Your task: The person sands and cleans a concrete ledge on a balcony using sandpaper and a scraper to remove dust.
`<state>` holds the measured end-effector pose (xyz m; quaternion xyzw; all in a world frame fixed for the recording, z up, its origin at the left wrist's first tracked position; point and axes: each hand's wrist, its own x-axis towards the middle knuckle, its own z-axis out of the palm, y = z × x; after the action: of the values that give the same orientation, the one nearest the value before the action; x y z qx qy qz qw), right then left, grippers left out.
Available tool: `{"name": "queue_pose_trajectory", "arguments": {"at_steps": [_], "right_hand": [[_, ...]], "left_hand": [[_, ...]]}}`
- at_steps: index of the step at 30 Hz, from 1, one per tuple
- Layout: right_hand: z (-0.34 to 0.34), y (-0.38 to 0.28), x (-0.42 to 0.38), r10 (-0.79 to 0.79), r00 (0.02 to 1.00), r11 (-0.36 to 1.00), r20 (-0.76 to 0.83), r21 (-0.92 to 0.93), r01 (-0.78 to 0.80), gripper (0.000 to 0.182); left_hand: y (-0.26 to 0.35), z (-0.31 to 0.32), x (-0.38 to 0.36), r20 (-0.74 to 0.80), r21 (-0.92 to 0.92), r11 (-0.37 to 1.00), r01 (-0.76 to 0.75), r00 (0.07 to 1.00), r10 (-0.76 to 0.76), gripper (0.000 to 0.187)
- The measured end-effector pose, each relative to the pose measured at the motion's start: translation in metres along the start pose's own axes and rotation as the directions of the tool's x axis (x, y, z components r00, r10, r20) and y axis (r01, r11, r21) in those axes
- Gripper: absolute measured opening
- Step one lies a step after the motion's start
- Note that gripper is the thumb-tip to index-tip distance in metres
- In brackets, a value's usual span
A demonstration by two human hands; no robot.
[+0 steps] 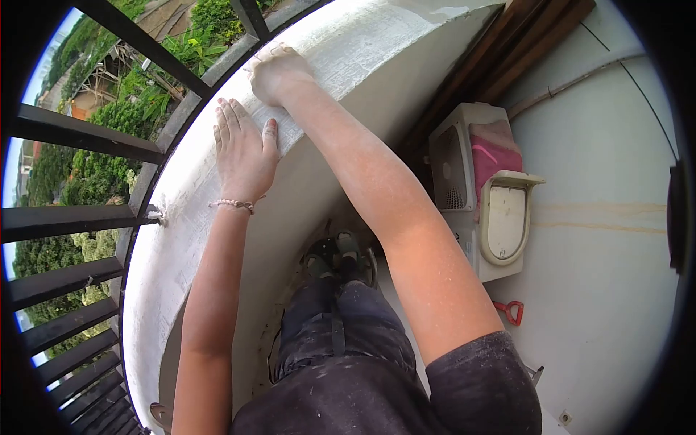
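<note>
A curved white ledge (348, 54), its surface rough and dusty, runs along the railing. My left hand (245, 154) lies flat on it, palm down, fingers stretched out and the thumb apart; a braided bracelet circles the wrist. Farther along the ledge, my right hand (281, 76) presses down with its fingers curled. Whatever is under that palm, if anything, is hidden. White dust covers both hands and the right forearm. The two hands are close together but do not touch.
Dark metal railing bars (80, 134) stand along the ledge's outer side, with greenery beyond. To the right are a pale appliance (449, 167) with a pink cloth (495, 163), an oval-framed cream object (505, 223), wooden planks (518, 43) and a red handle (513, 312).
</note>
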<state>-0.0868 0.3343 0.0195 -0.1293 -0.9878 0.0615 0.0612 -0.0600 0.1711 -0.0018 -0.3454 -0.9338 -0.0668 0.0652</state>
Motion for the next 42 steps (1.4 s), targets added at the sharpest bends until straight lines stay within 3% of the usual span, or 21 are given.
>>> {"name": "queue_pose_trajectory", "arguments": {"at_steps": [2, 3, 6, 9, 12, 15, 18, 20, 21, 22, 25, 27, 28, 29, 30, 33, 36, 37, 38, 41, 42], "right_hand": [[0.013, -0.004, -0.012, 0.002, 0.992, 1.0, -0.123, 0.02, 0.0, 0.04], [0.026, -0.004, -0.017, 0.058, 0.943, 0.995, -0.327, 0.093, -0.029, 0.042], [0.005, 0.003, -0.033, 0.31, 0.905, 0.923, -0.29, 0.321, -0.213, 0.049], [0.0, 0.017, -0.052, 0.523, 0.724, 0.833, -0.449, 0.449, -0.323, 0.058], [0.0, 0.032, -0.075, 0.639, 0.564, 0.743, -0.523, 0.609, -0.277, 0.056], [-0.004, 0.031, -0.109, 0.698, 0.467, 0.617, -0.543, 0.787, -0.008, 0.05], [0.011, 0.042, -0.145, 0.761, 0.408, 0.558, -0.504, 0.83, -0.016, 0.048], [0.024, 0.058, -0.174, 0.823, 0.424, 0.396, -0.379, 0.917, 0.052, 0.047], [0.031, 0.069, -0.189, 0.832, 0.424, 0.354, -0.357, 0.931, 0.089, 0.046], [0.035, 0.079, -0.204, 0.841, 0.423, 0.312, -0.336, 0.941, 0.128, 0.046], [0.046, 0.103, -0.242, 0.909, 0.341, 0.198, -0.24, 0.968, 0.154, 0.045], [0.051, 0.112, -0.262, 0.949, 0.274, 0.143, -0.153, 0.988, 0.056, 0.045], [0.044, 0.11, -0.269, 0.967, 0.233, 0.115, -0.102, 0.993, -0.042, 0.045], [0.047, 0.11, -0.274, 0.972, 0.213, 0.107, -0.102, 0.994, -0.013, 0.044], [0.047, 0.109, -0.28, 0.972, 0.221, 0.093, -0.08, 0.995, -0.047, 0.044], [0.05, 0.104, -0.289, 0.971, 0.235, 0.051, -0.03, 0.995, -0.085, 0.045], [0.085, 0.112, -0.303, 0.958, 0.23, 0.182, -0.169, 0.983, -0.036, 0.045], [0.083, 0.111, -0.308, 0.964, 0.218, 0.162, -0.149, 0.986, -0.043, 0.046], [0.079, 0.11, -0.315, 0.972, 0.213, 0.113, -0.098, 0.992, -0.061, 0.046], [0.077, 0.117, -0.332, 0.985, 0.174, 0.018, 0.005, 0.992, -0.128, 0.05], [0.081, 0.12, -0.336, 0.987, 0.157, -0.026, 0.044, 0.993, -0.117, 0.052]], "left_hand": [[-0.003, -0.004, -0.001, 0.02, -0.012, 0.996, -0.09, 0.996, 0.09, 0.076], [-0.001, -0.01, -0.005, 0.041, -0.029, 0.987, -0.16, 0.986, 0.161, 0.077], [0.0, -0.018, -0.015, 0.075, -0.085, 0.903, -0.42, 0.901, 0.426, 0.078], [0.004, -0.024, -0.003, 0.09, -0.189, 0.765, -0.616, 0.765, 0.638, 0.079], [0.014, -0.014, 0.021, 0.058, -0.268, 0.674, -0.689, 0.687, 0.725, 0.079], [0.027, -0.008, 0.057, 0.019, -0.335, 0.613, -0.715, 0.646, 0.763, 0.075], [0.027, 0.001, 0.103, 0.071, -0.301, 0.739, -0.603, 0.759, 0.647, 0.073], [0.012, 0.015, 0.13, 0.079, -0.305, 0.878, -0.368, 0.909, 0.408, 0.069], [0.007, 0.024, 0.146, 0.199, -0.314, 0.947, -0.066, 0.971, 0.134, 0.069], [0.007, 0.028, 0.158, 0.315, -0.288, 0.927, 0.24, 0.938, -0.145, 0.071], [0.017, 0.022, 0.153, 0.295, -0.216, 0.895, 0.391, 0.9, -0.322, 0.074], [0.037, 0.009, 0.133, 0.28, -0.135, 0.952, 0.275, 0.932, -0.23, 0.072], [0.061, -0.009, 0.116, 0.278, -0.083, 0.992, 0.096, 0.958, -0.07, 0.069], [0.069, 0.001, 0.107, 0.153, -0.1, 0.971, -0.219, 0.961, 0.232, 0.066], [0.077, 0.006, 0.102, 0.023, -0.081, 0.858, -0.507, 0.86, 0.51, 0.063], [0.096, 0.012, 0.129, 0.049, -0.206, 0.678, -0.706, 0.684, 0.727, 0.059], [0.093, 0.024, 0.183, 0.114, -0.154, 0.894, -0.421, 0.891, 0.44, 0.063], [0.088, 0.033, 0.208, 0.233, -0.242, 0.961, -0.134, 0.954, 0.191, 0.063], [0.087, 0.041, 0.226, 0.368, -0.288, 0.943, 0.168, 0.928, -0.053, 0.064], [0.113, 0.023, 0.216, 0.434, -0.14, 0.93, 0.339, 0.866, -0.25, 0.066], [0.131, 0.014, 0.198, 0.341, -0.099, 0.968, 0.232, 0.921, -0.186, 0.067]]}}
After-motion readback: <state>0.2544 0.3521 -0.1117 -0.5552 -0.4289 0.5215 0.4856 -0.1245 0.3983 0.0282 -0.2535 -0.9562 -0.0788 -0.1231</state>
